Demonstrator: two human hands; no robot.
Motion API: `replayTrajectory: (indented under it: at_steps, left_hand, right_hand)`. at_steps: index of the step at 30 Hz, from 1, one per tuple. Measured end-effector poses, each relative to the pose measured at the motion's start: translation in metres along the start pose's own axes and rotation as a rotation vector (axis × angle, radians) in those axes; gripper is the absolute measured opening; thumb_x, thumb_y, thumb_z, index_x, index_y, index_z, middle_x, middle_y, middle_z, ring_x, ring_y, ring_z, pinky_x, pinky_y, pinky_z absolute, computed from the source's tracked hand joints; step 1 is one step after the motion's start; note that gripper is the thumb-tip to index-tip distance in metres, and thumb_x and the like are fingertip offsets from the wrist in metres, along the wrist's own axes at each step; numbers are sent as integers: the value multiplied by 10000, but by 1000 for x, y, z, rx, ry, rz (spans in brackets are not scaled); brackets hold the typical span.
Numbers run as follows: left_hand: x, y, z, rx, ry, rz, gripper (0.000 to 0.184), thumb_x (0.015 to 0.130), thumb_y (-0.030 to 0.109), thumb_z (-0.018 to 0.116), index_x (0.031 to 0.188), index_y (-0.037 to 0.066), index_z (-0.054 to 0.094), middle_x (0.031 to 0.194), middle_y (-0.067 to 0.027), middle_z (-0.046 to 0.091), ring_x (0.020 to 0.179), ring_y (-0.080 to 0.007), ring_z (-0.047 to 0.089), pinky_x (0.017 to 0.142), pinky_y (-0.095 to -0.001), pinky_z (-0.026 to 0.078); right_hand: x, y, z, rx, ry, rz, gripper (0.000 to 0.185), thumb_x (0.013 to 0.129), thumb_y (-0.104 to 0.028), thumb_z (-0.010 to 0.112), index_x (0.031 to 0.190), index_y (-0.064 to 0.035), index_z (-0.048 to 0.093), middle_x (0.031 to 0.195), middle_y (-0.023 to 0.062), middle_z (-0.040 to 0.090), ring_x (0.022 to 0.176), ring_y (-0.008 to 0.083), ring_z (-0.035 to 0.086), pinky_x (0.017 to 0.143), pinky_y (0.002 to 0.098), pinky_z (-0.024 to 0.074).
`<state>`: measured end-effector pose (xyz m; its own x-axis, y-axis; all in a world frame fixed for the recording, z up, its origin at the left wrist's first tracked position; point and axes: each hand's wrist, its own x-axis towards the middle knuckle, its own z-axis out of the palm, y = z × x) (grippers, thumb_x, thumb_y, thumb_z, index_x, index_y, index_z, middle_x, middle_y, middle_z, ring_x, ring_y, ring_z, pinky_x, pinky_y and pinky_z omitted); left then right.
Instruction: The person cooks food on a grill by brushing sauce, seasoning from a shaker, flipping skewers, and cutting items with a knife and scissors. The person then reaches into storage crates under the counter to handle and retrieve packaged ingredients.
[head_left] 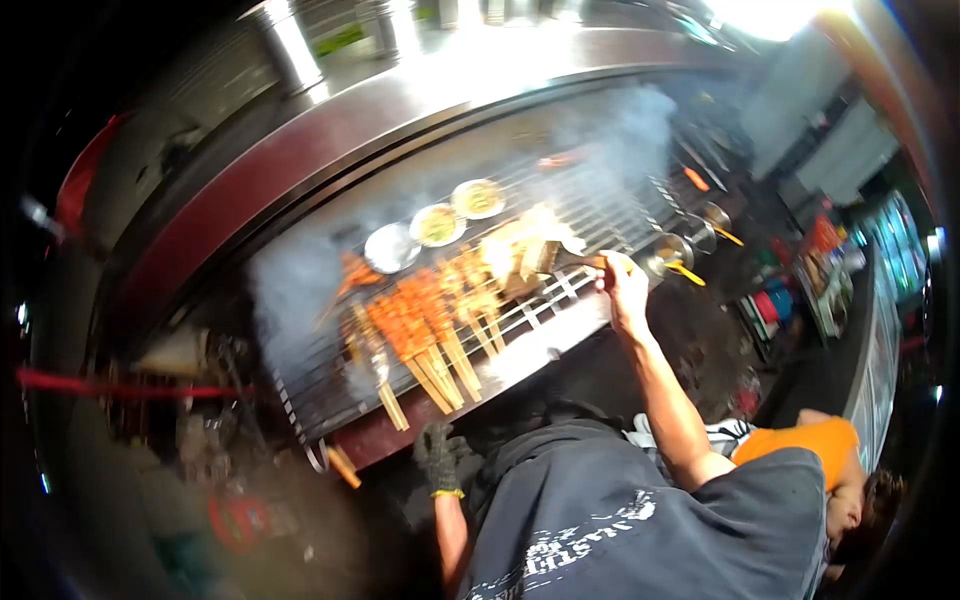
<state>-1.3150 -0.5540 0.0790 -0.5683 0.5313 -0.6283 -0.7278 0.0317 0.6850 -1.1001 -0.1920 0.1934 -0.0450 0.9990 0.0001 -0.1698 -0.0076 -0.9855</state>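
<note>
Apparently, food is being tended: nearest, the gloved left hand (440, 462) is hanging below the skewers (412, 315), its grip impossible to tell, while the right hand's (622, 288) fingers are holding a dark-headed tool (546, 257) at the pale food (515, 240) on the grill (610, 205), seemingly calling for careful strokes. Blur is obscuring the tool's type, glare is bleaching that food, and farther back smoke (640, 125) is veiling the bars.
</note>
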Motion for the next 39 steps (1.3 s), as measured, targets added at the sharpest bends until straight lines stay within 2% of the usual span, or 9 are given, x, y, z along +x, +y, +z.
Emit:
replayTrajectory:
  at_steps: [1, 4, 6, 9, 12, 18, 24, 32, 39]
  left_hand:
    - [4, -14, 20, 168, 110, 110, 370, 912, 246, 657, 1218, 91, 517, 860, -106, 669, 506, -170, 591, 427, -258, 461]
    - [16, -13, 63, 283, 59, 190, 447, 872, 161, 679, 1259, 64, 478, 903, -98, 623, 671, -162, 613, 434, -273, 495]
    - [27, -1, 95, 453, 156, 183, 536, 801, 120, 739, 1256, 31, 470, 959, -114, 603, 710, -187, 606, 457, -288, 520]
    - [25, -3, 124, 1072, 453, 511, 698, 615, 223, 859, 1152, -48, 504, 973, -157, 608, 813, -284, 621, 685, -396, 546]
    - [33, -8, 132, 1339, 604, 641, 727, 553, 316, 839, 1110, -43, 541, 949, -194, 654, 829, -350, 630, 773, -446, 513]
    - [20, 11, 180, 1356, 813, 239, 590, 678, 294, 750, 1122, -20, 522, 1014, -265, 652, 963, -443, 626, 828, -492, 500]
    - [36, 3, 183, 1485, 1001, 205, 336, 814, 286, 578, 1010, 13, 565, 902, -220, 692, 852, -409, 674, 734, -484, 535]
    - [27, 19, 191, 1588, 1076, 299, 392, 854, 389, 553, 857, 24, 697, 840, -213, 696, 811, -410, 677, 698, -493, 534]
    - [2, 70, 204, 1707, 937, 288, 331, 804, 323, 582, 801, 23, 722, 815, -230, 686, 803, -398, 685, 698, -475, 545]
  right_hand:
    - [11, -10, -18, -33, 65, -3, 239, 961, -218, 590, 1039, -5, 665, 744, 45, 627, 574, 98, 556, 543, 235, 457]
    - [50, -21, -84, -53, 219, -96, 229, 973, -193, 566, 1037, 2, 667, 741, 33, 628, 570, 91, 557, 541, 228, 460]
    - [75, -28, -131, -89, 346, -140, 195, 973, -163, 568, 1024, -3, 668, 718, 32, 624, 564, 88, 567, 525, 230, 462]
    - [116, -17, -206, -180, 535, -205, 128, 954, -121, 603, 1022, -37, 672, 696, 34, 617, 558, 81, 564, 508, 223, 457]
    - [159, 10, -285, -314, 591, -290, 128, 960, -122, 594, 1027, -32, 656, 744, 48, 626, 591, 96, 576, 535, 227, 471]
    - [249, 95, -410, -273, 623, -49, 197, 923, -181, 631, 1005, -3, 651, 812, 91, 679, 651, 143, 644, 553, 253, 515]
    - [294, 126, -432, -401, 668, 282, 201, 881, -182, 607, 949, -2, 666, 768, 98, 674, 604, 153, 635, 517, 237, 502]
    - [333, 149, -448, -605, 549, 184, 292, 876, -260, 579, 789, 1, 680, 665, 94, 656, 544, 177, 624, 487, 289, 490]
    - [332, 138, -454, -456, 451, 261, 229, 910, -225, 598, 915, -8, 668, 723, 84, 668, 557, 138, 619, 489, 258, 495]
